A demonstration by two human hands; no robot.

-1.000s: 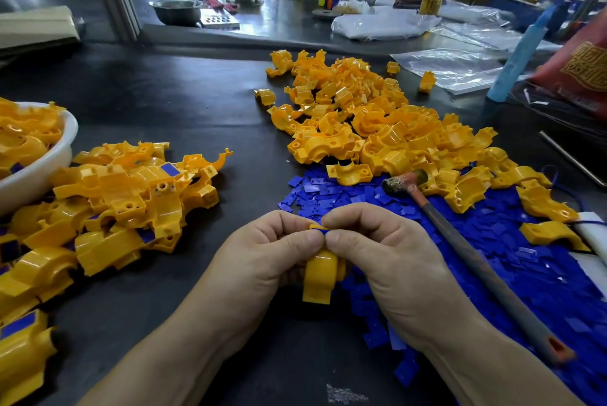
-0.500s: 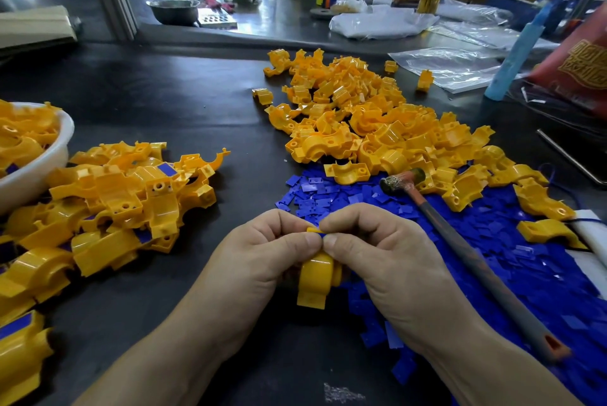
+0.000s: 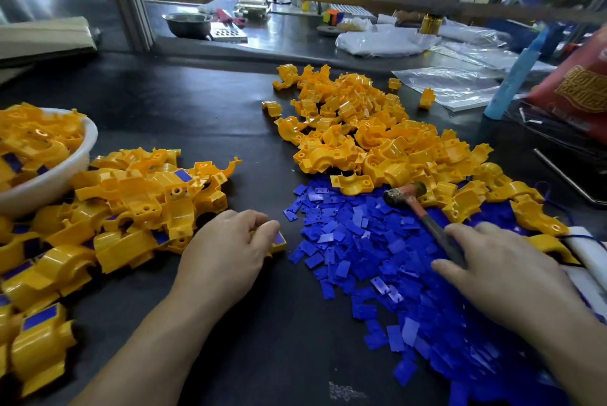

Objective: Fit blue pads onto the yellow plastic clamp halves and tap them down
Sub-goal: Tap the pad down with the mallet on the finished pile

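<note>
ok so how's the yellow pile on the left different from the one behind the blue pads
The left pile shows blue pads fitted on several halves; the far pile looks bare yellow. The left pile lies beside the white bowl, the far pile beyond the loose blue pads with the hammer head at its edge. Both are yellow clamp halves.

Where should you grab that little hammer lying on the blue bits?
Grab the hammer by its long thin handle, coming from above on the near right. It lies flat on the blue pads, handle slanting toward the right hand, and its head is tucked against the yellow clamp halves.
</note>
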